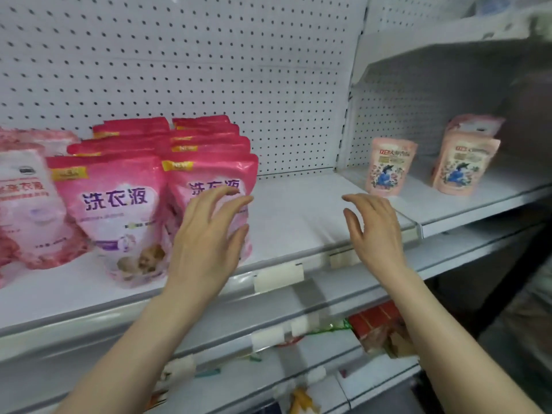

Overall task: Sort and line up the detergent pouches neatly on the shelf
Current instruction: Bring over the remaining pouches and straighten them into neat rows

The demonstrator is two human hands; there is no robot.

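Your left hand (pixel 209 237) is nearest the work, fingers spread and loosely bent in front of the front pouch of the right-hand row (pixel 215 171); whether they touch its face cannot be told. Your right hand (pixel 378 231) hangs over the bare shelf board (pixel 298 213) just beside that row, fingers apart and holding nothing. To square this row well, bring the right palm flat against the pouch's free side and lay the left flat on its face, so you press the soft pack rather than pinch it. A pinch would likely buckle the film and tip it. Line its face up with the front pouch of the left-hand row (pixel 113 204), which stands just beside it. The bright pink pouches behind (pixel 209 135) fan unevenly, so push gently and evenly from the front. Keep the paler pink pouches (pixel 27 204) at far left separate. The peach pouches (pixel 389 167) in the next bay stand well apart and probably want their own line.
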